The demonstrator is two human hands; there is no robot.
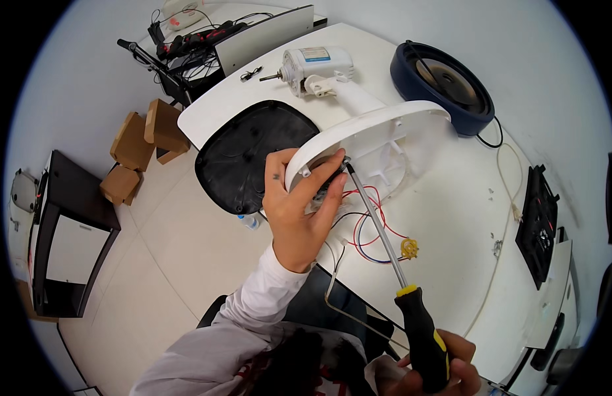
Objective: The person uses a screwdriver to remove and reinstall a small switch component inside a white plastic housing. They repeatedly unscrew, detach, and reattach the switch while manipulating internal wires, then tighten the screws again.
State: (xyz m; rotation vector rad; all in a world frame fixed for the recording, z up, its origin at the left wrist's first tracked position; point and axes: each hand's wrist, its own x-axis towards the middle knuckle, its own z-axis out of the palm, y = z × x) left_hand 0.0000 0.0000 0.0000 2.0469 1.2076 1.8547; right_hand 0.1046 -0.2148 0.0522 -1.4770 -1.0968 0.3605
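Observation:
A white fan base [369, 122], shaped like a shallow shell, is tipped on its side on the table, its hollow underside toward me. A white motor housing [319, 64] with a metal shaft is joined to it by a neck. My left hand [299, 204] reaches over the rim. Its thumb and fingers are closed round a small dark part inside, mostly hidden by the fingers. My right hand [461, 363] grips the black and yellow handle of a long screwdriver [384, 234]. The screwdriver's tip meets the spot beside my left fingertips. Red, blue and black wires [378, 211] hang below.
A black plastic cover [243, 155] lies at the table's left edge. A dark blue round part [402, 72] stands at the far right. A yellow knob-like piece [409, 248], small screws [497, 248], a white power cord [494, 277] and a black tool case [538, 224] lie rightward.

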